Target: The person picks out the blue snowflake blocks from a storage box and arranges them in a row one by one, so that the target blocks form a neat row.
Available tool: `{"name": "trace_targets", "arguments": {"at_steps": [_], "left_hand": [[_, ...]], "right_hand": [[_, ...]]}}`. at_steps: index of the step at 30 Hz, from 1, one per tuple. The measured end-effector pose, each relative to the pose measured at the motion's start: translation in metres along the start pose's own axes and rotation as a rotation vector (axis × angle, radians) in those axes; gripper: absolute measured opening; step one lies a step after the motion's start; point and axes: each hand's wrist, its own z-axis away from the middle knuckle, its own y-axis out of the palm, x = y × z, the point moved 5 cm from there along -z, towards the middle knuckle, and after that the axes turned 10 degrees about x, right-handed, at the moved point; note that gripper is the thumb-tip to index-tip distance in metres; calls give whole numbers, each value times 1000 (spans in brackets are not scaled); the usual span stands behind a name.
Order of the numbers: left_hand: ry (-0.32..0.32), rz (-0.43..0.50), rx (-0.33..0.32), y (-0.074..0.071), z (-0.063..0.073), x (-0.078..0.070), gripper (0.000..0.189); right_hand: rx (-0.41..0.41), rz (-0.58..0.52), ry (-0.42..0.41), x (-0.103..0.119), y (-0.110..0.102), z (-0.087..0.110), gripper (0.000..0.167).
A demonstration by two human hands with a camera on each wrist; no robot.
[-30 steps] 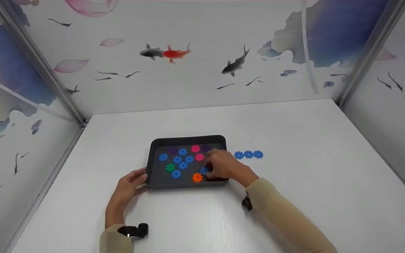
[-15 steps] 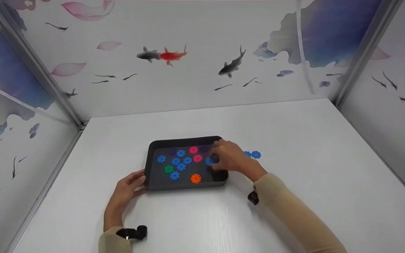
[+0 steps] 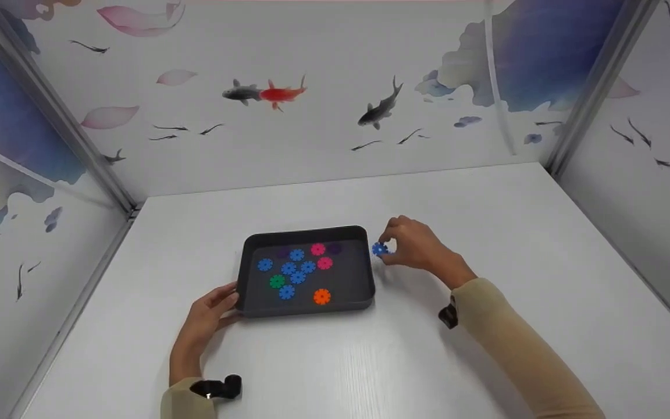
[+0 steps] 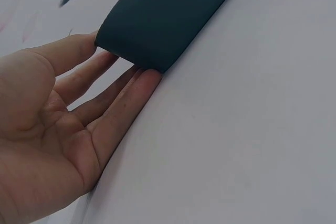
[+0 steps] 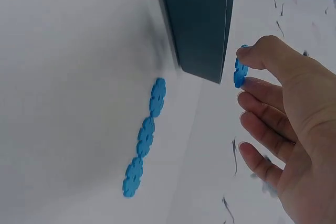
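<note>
Blue notched plastic disc (image 3: 380,249), shaped like a small flower, is held up just off the right wall of a shallow dark grey rectangular tray (image 3: 341,285), well apart from the left hand (image 3: 204,314). It sits at the fingertips of the right hand (image 3: 419,244), pinched between thumb and index finger; the other three fingers bend loosely and hold nothing.

Closest to the viewer are two beige sleeves (image 3: 521,343), with a small black device (image 3: 230,387) at each wrist. Past the left cuff, the left hand touches the tray's left side near its front corner: the thumb meets the rim and the fingers, spread and nearly straight, meet the wall lower down.

Inside the tray, an orange disc (image 3: 321,297) lies towards the front. Behind it are six more blue discs (image 3: 298,277), a green disc (image 3: 277,281), then two pink discs (image 3: 324,263) and two dim purple discs (image 3: 334,248) towards the back.

Three blue discs joined end to end in a row (image 5: 144,139) lie on the white table (image 3: 300,361) beside the tray, visible in the right wrist view. Farthest back stands a white wall (image 3: 288,157) printed with red and dark fish.
</note>
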Motion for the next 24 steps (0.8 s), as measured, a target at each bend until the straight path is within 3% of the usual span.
{"name": "trace_targets", "arguments": {"at_steps": [24], "left_hand": [[12, 14, 3, 0, 0, 1, 50]], "right_hand": [[79, -99, 232, -96, 0, 44, 33]]}}
